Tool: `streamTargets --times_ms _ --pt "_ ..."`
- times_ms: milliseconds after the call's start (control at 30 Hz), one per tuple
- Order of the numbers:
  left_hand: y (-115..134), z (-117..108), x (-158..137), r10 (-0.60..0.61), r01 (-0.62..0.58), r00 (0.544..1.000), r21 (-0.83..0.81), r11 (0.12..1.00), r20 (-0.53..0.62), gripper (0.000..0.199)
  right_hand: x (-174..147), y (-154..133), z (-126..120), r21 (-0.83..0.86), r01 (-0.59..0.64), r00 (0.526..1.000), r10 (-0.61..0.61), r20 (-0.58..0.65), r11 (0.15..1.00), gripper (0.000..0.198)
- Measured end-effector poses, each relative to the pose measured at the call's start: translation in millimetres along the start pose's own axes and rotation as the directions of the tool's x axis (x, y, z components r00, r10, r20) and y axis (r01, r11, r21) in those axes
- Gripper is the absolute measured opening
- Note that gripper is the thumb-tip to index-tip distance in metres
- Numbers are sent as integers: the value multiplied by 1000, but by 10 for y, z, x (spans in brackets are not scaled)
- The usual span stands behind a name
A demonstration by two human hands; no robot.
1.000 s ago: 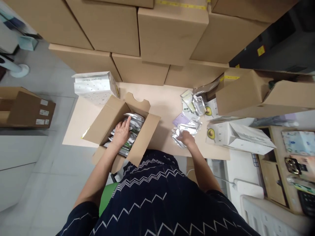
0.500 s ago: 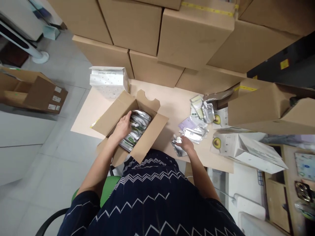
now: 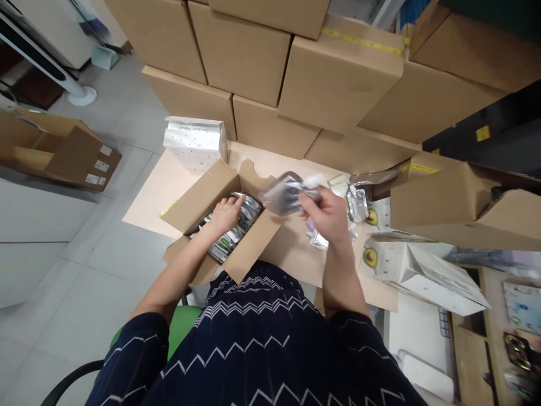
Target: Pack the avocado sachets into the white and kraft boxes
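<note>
An open cardboard box (image 3: pixel 256 237) stands on the table, packed with silver spouted pouches (image 3: pixel 230 239) in a row. My left hand (image 3: pixel 227 214) rests on these pouches inside the box, its index finger stretched out towards the upper ones. Over the box's right flap, my right hand (image 3: pixel 327 211) grips a silver pouch (image 3: pixel 284 194) by its spout end; motion blurs the pouch. Behind that hand, more loose silver pouches (image 3: pixel 358 204) lie on the table, partly hidden by it.
Stacked cardboard boxes (image 3: pixel 236 53) line the table's far side. A white printed carton (image 3: pixel 196 144) stands at the back left. On the right are white cartons with avocado pictures (image 3: pixel 389 259) and an open cardboard box (image 3: pixel 439 208). Another open box (image 3: pixel 71 152) sits at far left.
My right hand has lifted a silver pouch off the table and carried it up and left to the box. My left hand has shifted slightly right over the packed pouches.
</note>
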State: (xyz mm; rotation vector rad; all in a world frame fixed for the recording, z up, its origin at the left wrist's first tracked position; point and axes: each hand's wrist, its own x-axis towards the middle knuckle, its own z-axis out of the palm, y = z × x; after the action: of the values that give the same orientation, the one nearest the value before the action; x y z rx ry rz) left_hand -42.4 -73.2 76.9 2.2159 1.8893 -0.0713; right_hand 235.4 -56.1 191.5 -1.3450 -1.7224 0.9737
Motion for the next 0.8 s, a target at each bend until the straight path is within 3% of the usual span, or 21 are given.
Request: streamTargets --times_ms 67,133,233,300,400,500,567,667,800 --pt "34 4 28 -9 9 1000 -13 1000 5 52 200 -74 389 -126 119 991 -111 69 985 32" --pt "45 7 25 -11 12 1000 -30 999 3 51 375 -62 771 -321 181 973 -121 198 930 35" --pt "-1 -16 -58 6 -6 1000 -68 998 -7 52 539 28 1183 -634 145 914 142 380 760 34" --pt "-72 -65 -186 40 -44 998 -116 992 -38 50 583 79 1317 -741 137 868 281 409 658 31" --pt "-210 -185 -502 40 -69 991 -224 972 -131 46 608 110 1376 -752 180 862 267 432 635 30" --pt "-339 -297 -902 -91 4 968 -348 937 -233 44 637 140 1411 -740 221 849 249 466 635 32" --pt "-409 -323 -1158 -212 76 930 -409 909 -299 40 665 188 1463 -741 229 841 255 477 631 35" --pt "-491 -270 -1464 -386 179 836 -472 863 -389 35 704 278 1558 -730 264 835 229 500 631 36" --pt "-556 -127 -1689 -536 260 722 -546 796 -438 32 748 347 1643 -697 318 838 154 524 642 35"
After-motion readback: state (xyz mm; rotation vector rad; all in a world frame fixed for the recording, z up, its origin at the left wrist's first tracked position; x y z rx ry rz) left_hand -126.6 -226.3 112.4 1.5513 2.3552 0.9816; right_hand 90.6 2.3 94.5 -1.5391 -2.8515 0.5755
